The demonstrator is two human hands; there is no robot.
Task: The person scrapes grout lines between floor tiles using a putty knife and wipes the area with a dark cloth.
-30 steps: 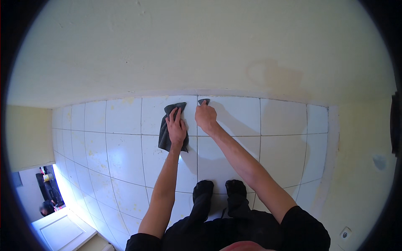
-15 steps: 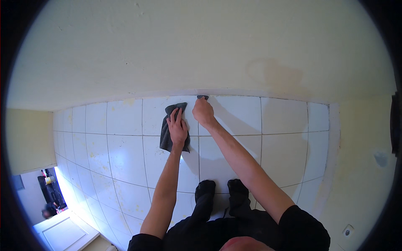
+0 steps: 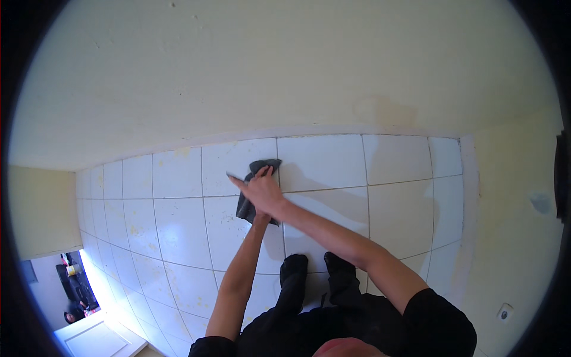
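Observation:
A dark grey cloth (image 3: 245, 208) lies crumpled on the white tiles, its upper edge folded. My left hand (image 3: 262, 218) presses on the cloth with its fingers bent into the fold; my right hand covers most of it. Crossing over from the right, my right hand (image 3: 264, 193) is closed and points left. From its fingers sticks out the thin dark tip of a small flat scraper (image 3: 232, 177), just left of the cloth. The rest of the scraper is hidden in the hand.
Yellowish stains (image 3: 135, 229) and dark specks mark the tiled floor on the left. A pale wall (image 3: 285, 71) rises ahead, another on the right with a socket (image 3: 505, 313). My dark-socked feet (image 3: 294, 265) stand close by. At lower left are a white door (image 3: 101, 338) and a person (image 3: 72, 313).
My right hand has come from the wall's foot leftward and back, over my left hand, bringing the scraper. The cloth and my left hand have shifted slightly right and nearer.

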